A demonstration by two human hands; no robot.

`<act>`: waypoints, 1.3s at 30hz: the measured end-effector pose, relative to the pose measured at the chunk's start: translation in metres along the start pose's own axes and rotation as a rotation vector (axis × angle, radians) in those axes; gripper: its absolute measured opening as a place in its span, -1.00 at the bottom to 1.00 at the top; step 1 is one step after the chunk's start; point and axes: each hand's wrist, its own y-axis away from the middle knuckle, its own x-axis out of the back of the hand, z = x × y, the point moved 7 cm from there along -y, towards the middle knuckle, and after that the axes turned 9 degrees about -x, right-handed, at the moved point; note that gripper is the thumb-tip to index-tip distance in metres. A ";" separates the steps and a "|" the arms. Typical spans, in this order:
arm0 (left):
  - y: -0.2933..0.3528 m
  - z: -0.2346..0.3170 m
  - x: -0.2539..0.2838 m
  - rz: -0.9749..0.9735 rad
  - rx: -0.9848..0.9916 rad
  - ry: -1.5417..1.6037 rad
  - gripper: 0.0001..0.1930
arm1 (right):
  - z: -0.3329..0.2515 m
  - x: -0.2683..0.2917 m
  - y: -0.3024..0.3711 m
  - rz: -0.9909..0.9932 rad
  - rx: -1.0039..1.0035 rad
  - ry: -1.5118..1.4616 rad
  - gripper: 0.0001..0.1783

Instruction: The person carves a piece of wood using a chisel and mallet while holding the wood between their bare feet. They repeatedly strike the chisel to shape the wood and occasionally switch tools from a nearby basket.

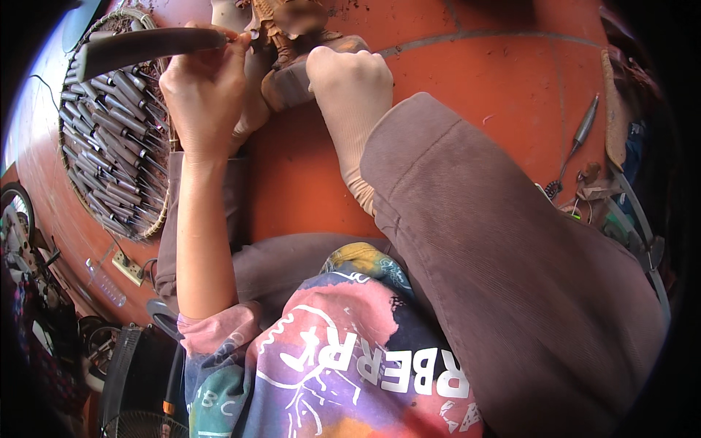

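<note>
My left hand point(201, 91) is closed around a long, dark-handled carving tool point(146, 52), with thumb and fingertips pinched at its narrow end. The handle points left over the basket. Just right of the fingertips stands a carved wooden figure point(281, 40) on a brown base point(290, 84); its upper part is blurred and cut by the top edge. My right foot point(350, 87), in a beige sock, lies against the carving's right side. On its left is my other foot point(255, 98), partly covered by my left hand and forearm. My right hand does not show.
A round woven basket point(64, 157) at the left holds many dark-handled chisels point(120, 135). A corded rotary tool point(583, 133) lies on the orange floor point(482, 73) at the right. My bent right leg point(496, 219) fills the lower right. A power strip point(128, 269) lies lower left.
</note>
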 end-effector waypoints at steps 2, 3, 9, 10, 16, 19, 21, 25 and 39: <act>0.001 0.002 -0.002 0.002 -0.010 -0.050 -0.91 | 0.001 -0.001 0.000 0.027 0.013 0.001 -0.85; 0.002 0.003 -0.002 -0.003 -0.002 -0.061 -0.91 | 0.002 -0.002 0.000 0.011 -0.002 -0.012 -0.85; 0.006 0.010 -0.001 0.028 -0.058 -0.132 -0.88 | 0.000 0.004 0.002 0.021 0.007 -0.038 -0.85; 0.006 0.012 -0.002 0.016 -0.055 -0.163 -0.88 | 0.000 0.005 0.002 0.030 0.011 -0.044 -0.86; 0.004 0.020 0.001 -0.010 -0.052 -0.249 -0.87 | -0.001 0.000 0.002 0.002 -0.024 -0.058 -0.89; 0.000 0.021 -0.002 -0.036 -0.067 -0.296 -0.86 | 0.001 -0.004 -0.004 -0.085 -0.049 0.024 -0.90; 0.003 0.023 -0.002 -0.028 -0.029 -0.290 -0.87 | 0.001 -0.001 -0.002 -0.025 -0.036 0.022 -0.90; 0.015 0.041 -0.003 -0.054 -0.205 -0.084 -0.87 | 0.002 0.000 0.002 0.030 -0.030 -0.015 -0.89; 0.004 -0.006 0.006 -0.052 0.159 0.150 -0.88 | 0.000 0.006 0.001 0.141 0.044 -0.079 -0.88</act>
